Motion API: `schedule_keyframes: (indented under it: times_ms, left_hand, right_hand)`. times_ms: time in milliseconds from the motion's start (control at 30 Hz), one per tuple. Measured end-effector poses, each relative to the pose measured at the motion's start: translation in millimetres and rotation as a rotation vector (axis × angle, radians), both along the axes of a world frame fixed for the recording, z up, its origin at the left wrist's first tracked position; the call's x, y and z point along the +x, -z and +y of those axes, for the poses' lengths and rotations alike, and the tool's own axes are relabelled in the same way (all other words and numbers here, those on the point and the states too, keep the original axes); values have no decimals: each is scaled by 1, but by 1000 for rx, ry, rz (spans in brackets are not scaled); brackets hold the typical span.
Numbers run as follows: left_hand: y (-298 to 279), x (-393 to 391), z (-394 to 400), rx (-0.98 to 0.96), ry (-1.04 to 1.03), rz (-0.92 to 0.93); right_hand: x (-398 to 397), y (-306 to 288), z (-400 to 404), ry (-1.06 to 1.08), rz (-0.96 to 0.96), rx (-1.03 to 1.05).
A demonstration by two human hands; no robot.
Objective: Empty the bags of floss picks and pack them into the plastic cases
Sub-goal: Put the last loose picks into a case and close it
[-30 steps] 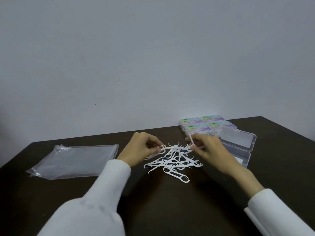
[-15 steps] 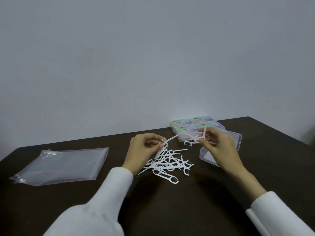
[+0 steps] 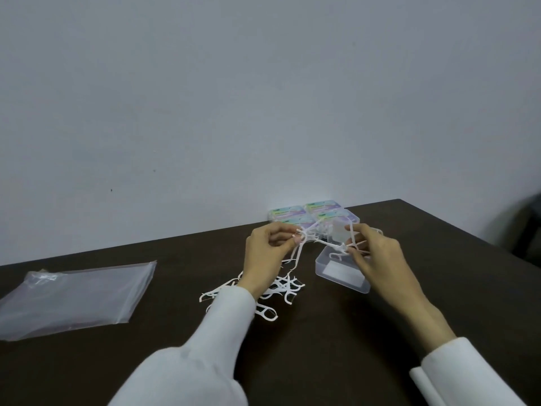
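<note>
Dark table (image 3: 322,361): open clear case (image 3: 341,273) beneath both hands (image 3: 268,253) (image 3: 377,259), each pinching floss picks (image 3: 319,241).

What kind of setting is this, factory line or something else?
Probably a plain room with a makeshift hand-packing desk, not a factory line: one dark table against a bare wall, a few closed labelled cases, and loose floss picks.

Long white sleeves (image 3: 222,326) cover both forearms.
</note>
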State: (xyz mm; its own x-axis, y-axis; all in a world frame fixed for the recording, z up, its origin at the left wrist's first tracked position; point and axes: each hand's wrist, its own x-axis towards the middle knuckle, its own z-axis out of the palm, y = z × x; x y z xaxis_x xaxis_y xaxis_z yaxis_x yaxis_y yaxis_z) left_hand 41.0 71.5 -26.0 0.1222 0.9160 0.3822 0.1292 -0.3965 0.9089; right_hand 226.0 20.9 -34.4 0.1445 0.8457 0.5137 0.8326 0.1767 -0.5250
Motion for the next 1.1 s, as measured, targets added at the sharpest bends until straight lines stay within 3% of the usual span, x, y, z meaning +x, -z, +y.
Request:
schedule_keyframes:
  times_ms: [333,500,733,1100]
  left_hand:
    - [3,40,10,-157,71,-189]
    - [5,49,11,-237,75,-279]
    - [3,50,10,-265,52,-365]
    - [2,46,11,-290,35,-418]
  right_hand:
    - [8,15,5,-31,-115,-114]
    - [8,15,6,-24,-113,-73]
    - [11,15,8,16,-44,33]
    - [4,8,7,-46,84,-5]
